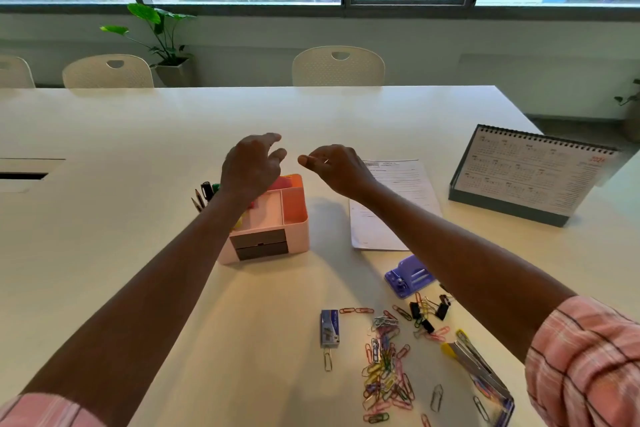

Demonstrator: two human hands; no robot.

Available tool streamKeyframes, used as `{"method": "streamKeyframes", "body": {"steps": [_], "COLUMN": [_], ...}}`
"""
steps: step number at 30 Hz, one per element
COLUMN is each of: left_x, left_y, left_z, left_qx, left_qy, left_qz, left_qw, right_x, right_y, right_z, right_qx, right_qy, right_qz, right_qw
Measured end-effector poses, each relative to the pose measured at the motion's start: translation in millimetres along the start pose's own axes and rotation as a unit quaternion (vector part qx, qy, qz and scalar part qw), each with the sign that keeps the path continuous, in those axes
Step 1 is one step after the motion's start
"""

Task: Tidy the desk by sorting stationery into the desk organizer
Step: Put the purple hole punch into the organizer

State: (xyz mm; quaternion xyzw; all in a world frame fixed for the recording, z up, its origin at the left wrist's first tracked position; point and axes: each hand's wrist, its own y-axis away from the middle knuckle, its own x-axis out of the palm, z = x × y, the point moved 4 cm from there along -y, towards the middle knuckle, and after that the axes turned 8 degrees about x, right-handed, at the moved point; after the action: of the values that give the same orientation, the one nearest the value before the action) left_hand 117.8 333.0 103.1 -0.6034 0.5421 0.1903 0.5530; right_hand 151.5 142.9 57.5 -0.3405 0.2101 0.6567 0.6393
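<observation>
A pink desk organizer (294, 215) with grey drawers stands mid-table, with pencils and a marker (204, 194) at its left. My left hand (251, 166) hovers above its back compartments, fingers spread and holding nothing. My right hand (334, 166) hangs just right of the organizer's top, fingers curled with thumb against fingertips; whether it pinches something small I cannot tell. Near the front lie a pile of coloured paper clips (384, 367), black binder clips (427, 314), a staple box (329, 328), a purple hole punch (408, 277) and a stapler (479, 371).
A printed sheet of paper (405, 191) lies right of the organizer. A desk calendar (526, 173) stands at the far right. White chairs (337, 66) line the table's far edge, with a potted plant (162, 42) under the window.
</observation>
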Motion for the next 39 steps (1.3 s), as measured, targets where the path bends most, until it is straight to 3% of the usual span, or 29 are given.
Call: {"method": "streamKeyframes", "body": {"steps": [14,20,26,32,39], "left_x": [31,62,92,111,136], "left_y": [54,88,113,133,144], "left_z": [-105,-154,-179,-195,-190], "left_qx": [0.059,0.083,0.07,0.057,-0.014], "left_qy": [0.158,0.212,0.203,0.189,0.129], "left_qz": [0.009,0.089,0.163,0.179,0.213], "left_qw": [0.986,0.97,0.963,0.964,0.968], "right_x": [-67,-97,-120,-132,-129], "right_y": [94,140,185,225,258], "right_z": [-72,-96,-120,-141,-158], "right_qx": [0.013,0.05,0.081,0.111,0.154], "right_qy": [0.004,-0.025,-0.046,-0.05,-0.06], "right_qz": [0.018,0.032,0.015,0.007,0.006], "right_qw": [1.0,0.998,0.996,0.993,0.986]}}
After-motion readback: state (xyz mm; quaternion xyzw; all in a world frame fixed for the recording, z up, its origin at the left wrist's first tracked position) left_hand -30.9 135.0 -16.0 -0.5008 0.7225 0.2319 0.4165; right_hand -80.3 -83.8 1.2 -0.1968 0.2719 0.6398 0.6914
